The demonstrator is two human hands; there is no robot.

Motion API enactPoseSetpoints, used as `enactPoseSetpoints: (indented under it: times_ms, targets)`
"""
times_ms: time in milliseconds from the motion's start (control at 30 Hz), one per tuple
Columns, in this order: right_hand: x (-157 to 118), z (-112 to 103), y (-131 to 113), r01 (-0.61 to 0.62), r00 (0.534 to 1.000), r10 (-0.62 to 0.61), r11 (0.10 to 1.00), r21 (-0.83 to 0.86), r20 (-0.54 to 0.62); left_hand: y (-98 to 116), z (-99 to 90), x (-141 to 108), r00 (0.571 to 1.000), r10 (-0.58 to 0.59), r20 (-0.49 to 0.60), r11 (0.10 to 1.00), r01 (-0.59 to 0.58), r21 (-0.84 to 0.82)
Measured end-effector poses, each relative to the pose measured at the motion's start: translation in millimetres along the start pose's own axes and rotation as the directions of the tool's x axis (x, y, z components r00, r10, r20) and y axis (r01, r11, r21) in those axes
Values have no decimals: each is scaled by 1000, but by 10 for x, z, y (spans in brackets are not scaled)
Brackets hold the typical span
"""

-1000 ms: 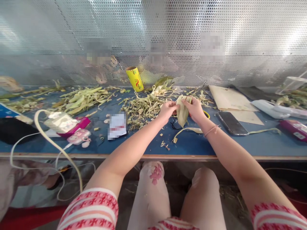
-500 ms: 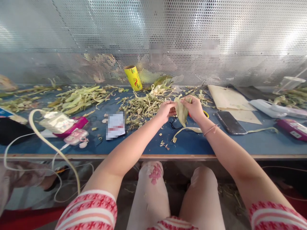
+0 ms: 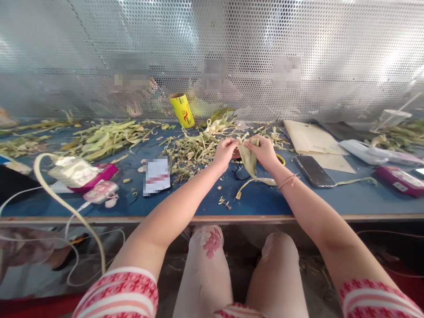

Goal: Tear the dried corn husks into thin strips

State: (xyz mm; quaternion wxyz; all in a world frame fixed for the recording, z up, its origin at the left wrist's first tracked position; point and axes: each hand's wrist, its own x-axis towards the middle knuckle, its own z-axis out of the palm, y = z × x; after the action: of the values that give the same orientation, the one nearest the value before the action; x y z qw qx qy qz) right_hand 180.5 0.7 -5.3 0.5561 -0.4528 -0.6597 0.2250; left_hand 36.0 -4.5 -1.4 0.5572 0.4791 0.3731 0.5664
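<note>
A pale green dried leaf [image 3: 247,159] hangs tip down between my hands, above the blue table. My left hand [image 3: 226,152] pinches its upper left edge with closed fingers. On the other side, my right hand [image 3: 263,151] grips the leaf's upper right part between thumb and fingers. Something yellow and round shows partly behind my right hand. Below the leaf a long, thin dried strip [image 3: 243,189] lies on the table. Behind my left hand spreads a heap of small curled plant pieces [image 3: 190,152].
A yellow tube [image 3: 182,110] stands tilted at the perforated metal wall [image 3: 251,35]. More leaves [image 3: 111,137] lie left, near a power adapter [image 3: 74,171] with cables. A phone [image 3: 314,170], brown paper [image 3: 311,137] and a magenta device [image 3: 399,180] are on the right.
My hands have drawn slightly closer together at the top of the leaf, and the leaf has turned a little between them. The whole view has shifted slightly.
</note>
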Motion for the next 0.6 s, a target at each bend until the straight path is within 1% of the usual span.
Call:
enactPoseSetpoints:
  times_ms: [133, 200, 300, 367, 433, 500, 567, 600]
  targets:
    - [1, 4, 8, 59, 998, -59, 998, 8, 10, 48, 21, -39, 996, -89, -31, 993, 87, -76]
    - [-3, -5, -9, 114, 993, -114, 993, 15, 20, 75, 24, -47, 991, -119, -56, 987, 112, -118]
    - [-13, -32, -51, 236, 967, -240, 970, 65, 79, 105, -4, -15, 984, -160, -81, 972, 143, -187]
    - [-21, -52, -81, 277, 947, -294, 952, 133, 129, 115, -46, 32, 979, -178, -100, 962, 151, -229]
    - [-31, -65, -106, 263, 940, -293, 948, 179, 173, 118, -97, 86, 974, -182, -133, 957, 144, -253]
    - [-38, -67, -122, 231, 941, -268, 955, 187, 205, 114, -137, 125, 973, -162, -164, 962, 119, -245]
    - [-40, -59, -125, 204, 951, -237, 964, 171, 201, 102, -153, 137, 981, -117, -155, 975, 84, -205]
    - [-39, -53, -120, 192, 959, -220, 968, 159, 178, 94, -149, 132, 988, -93, -121, 981, 70, -182]
